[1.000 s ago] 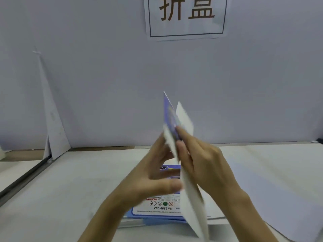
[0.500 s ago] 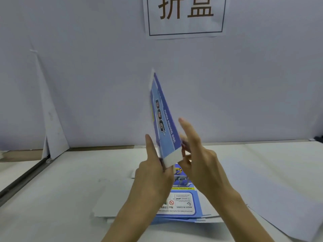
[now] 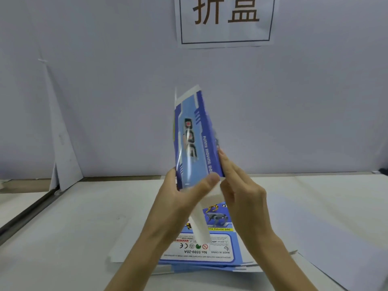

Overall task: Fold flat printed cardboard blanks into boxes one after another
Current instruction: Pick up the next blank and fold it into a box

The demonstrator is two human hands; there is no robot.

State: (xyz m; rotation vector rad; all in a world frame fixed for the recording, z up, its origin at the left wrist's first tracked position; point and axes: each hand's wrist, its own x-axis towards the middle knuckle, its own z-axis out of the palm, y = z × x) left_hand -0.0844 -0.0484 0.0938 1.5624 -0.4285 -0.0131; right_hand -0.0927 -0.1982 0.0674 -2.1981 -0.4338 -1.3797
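While the left hand [image 3: 178, 202] grips the lower end of a blue printed cardboard blank [image 3: 193, 135], the piece stands nearly upright in the air above the table [image 3: 73, 238], in the middle of the scene. Its narrow panel faces the camera, and the lettering "DOG" and "FUNNY MOVING DOG" runs along its length. The left thumb lies curled across the front of that panel near its bottom edge; the other left fingers are hidden behind the card.

The right hand [image 3: 243, 194] is just to the right of the blank. Its fingers [image 3: 227, 164] are straight and laid side by side against the blank's right edge, pointing up and away. Its thumb cannot be seen, so I cannot tell whether it pinches the card. A white flap [image 3: 200, 225] hangs down from the blank between the two wrists.

Beneath the hands, on the near part of the table, lies a stack of flat blanks [image 3: 218, 252]. The top one shows a robot dog picture, a warning label and "No.5599-20A". A sheet of white paper [image 3: 325, 227] lies on the table to the right.

At the far side stands a pale partition wall [image 3: 105, 80] with a sign [image 3: 225, 19] bearing two large brown Chinese characters. A tall folded white card [image 3: 63, 143] leans against the wall at the far left.
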